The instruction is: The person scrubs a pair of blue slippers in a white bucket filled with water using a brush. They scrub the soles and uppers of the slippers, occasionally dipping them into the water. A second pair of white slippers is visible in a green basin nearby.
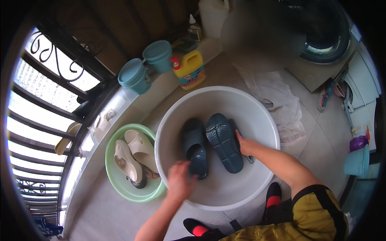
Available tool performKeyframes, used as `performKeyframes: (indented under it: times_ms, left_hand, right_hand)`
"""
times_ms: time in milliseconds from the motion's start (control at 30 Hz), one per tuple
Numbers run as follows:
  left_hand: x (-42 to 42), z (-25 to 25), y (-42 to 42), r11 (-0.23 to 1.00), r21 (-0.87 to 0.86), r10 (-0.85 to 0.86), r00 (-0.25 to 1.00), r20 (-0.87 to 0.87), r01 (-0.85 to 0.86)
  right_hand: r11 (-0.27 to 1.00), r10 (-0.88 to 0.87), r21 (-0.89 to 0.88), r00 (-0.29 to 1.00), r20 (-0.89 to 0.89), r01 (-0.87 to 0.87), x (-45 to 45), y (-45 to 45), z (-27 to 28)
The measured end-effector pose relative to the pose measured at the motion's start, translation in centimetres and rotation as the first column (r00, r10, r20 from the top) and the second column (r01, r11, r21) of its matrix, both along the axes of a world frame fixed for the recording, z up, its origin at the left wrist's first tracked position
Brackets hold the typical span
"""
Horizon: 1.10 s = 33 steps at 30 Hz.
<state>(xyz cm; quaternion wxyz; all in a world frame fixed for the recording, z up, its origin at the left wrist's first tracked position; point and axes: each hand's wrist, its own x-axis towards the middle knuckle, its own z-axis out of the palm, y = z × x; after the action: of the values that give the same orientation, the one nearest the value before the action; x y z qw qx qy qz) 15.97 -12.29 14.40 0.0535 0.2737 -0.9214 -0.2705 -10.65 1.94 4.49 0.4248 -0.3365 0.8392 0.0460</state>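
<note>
A large white plastic tub (218, 197) stands before me on the tiled floor, with two dark blue slide slippers inside. One slipper (196, 147) sits upright on the left, its strap and wet-looking footbed showing. The other slipper (224, 143) has its ridged sole turned up towards me. My right hand (246, 146) grips that one along its right edge; most of the fingers are hidden beside it. Low by the wrist shows a small grey piece (249, 159) that I cannot make out. My left hand (181, 182), blurred, is over the tub's near-left rim, fingers apart, close to the upright slipper's heel.
Left of the tub, a green basin (120, 192) holds beige slippers (128, 162). Beyond are a yellow detergent jug (190, 70) and two lidded blue buckets (134, 75) (158, 55). A whitish cloth (280, 102) lies at the right rim. Metal railing (39, 126) borders the left.
</note>
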Motion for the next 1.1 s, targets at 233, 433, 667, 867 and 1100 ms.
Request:
performKeyframes:
  times_ms: [233,433,667,867,1100]
  left_hand:
    - [-7.5,-9.7,1.2,0.965,-0.209,0.19,0.973,0.127,-0.161]
    - [-6.3,-14.2,-1.8,0.738,0.536,0.575,0.797,-0.185,-0.409]
    - [-5.5,-11.1,-2.4,0.188,0.97,0.784,0.619,-0.055,-0.151]
    - [-4.2,-11.9,-0.8,-0.108,0.994,0.87,0.484,0.092,0.005]
    - [-4.4,-13.4,0.9,-0.396,0.915,0.834,0.448,0.323,0.076]
  right_hand:
    - [0.998,0.049,-0.044,0.998,0.037,-0.048,-0.3,0.2,0.6]
    - [0.997,0.055,-0.049,0.997,0.052,-0.052,-0.3,0.3,-0.3]
    - [0.999,0.025,-0.045,0.996,0.081,-0.021,-0.9,-0.3,0.0]
    - [0.997,0.059,-0.061,0.997,0.059,-0.055,-0.3,-0.1,-0.5]
    - [0.995,0.095,-0.015,0.995,0.031,-0.095,-0.7,-0.3,-0.6]
